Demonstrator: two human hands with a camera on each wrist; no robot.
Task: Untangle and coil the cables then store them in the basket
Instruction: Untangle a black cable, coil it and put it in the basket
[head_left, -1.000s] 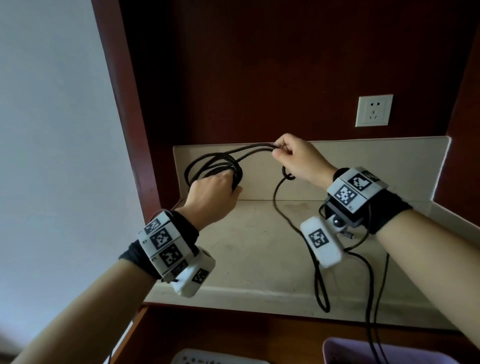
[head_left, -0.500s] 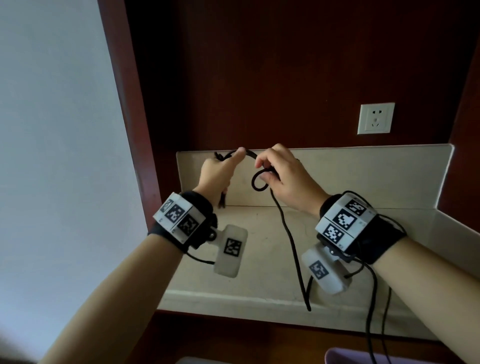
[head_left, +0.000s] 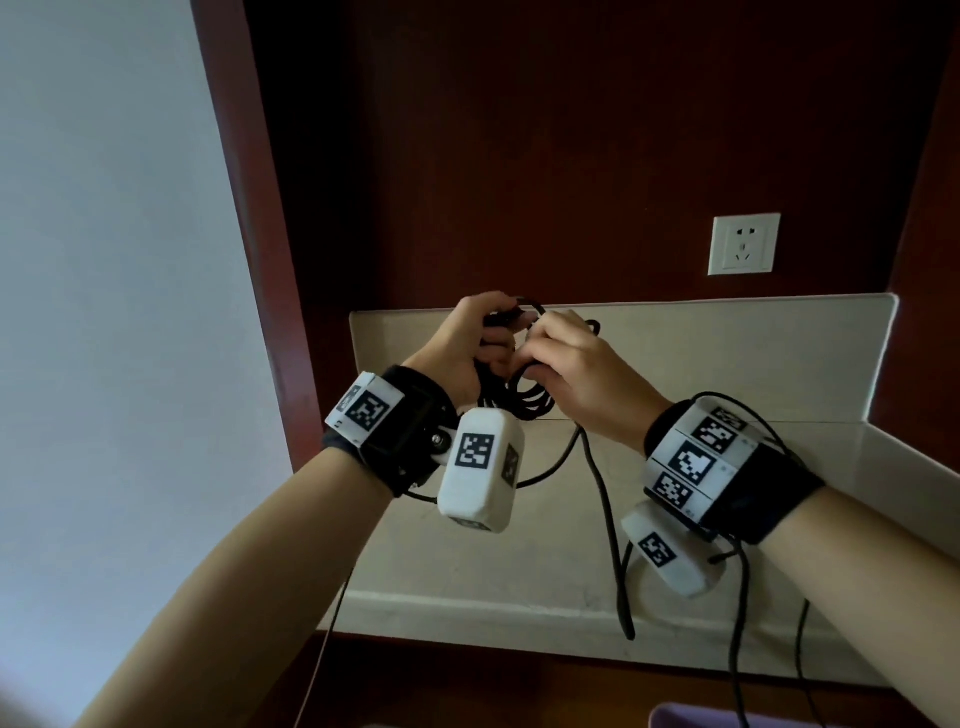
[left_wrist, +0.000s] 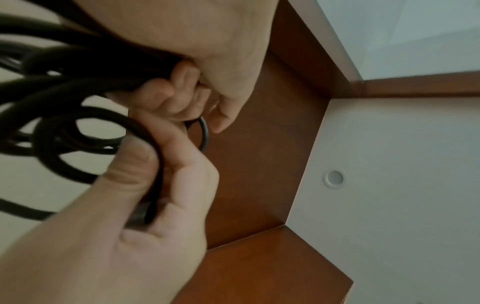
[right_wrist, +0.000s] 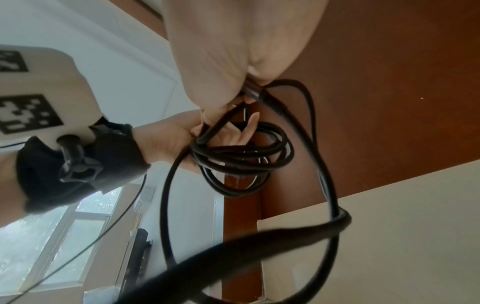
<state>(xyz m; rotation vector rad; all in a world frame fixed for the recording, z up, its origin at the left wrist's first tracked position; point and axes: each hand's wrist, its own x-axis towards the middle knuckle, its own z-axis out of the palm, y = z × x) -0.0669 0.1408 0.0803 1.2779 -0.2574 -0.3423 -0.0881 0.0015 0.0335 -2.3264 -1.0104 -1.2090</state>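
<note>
The thin black rubber-sheathed cable (head_left: 519, 400), light, limp and probably springy, is clamped where its loops bunch by both grips, left hand (head_left: 462, 348) and right hand (head_left: 582, 374).

Coiled cable (head_left: 522, 400) between left hand (head_left: 460, 345) and right hand (head_left: 582, 369), above the counter (head_left: 519, 545), socket (head_left: 744, 244) behind right.
</note>
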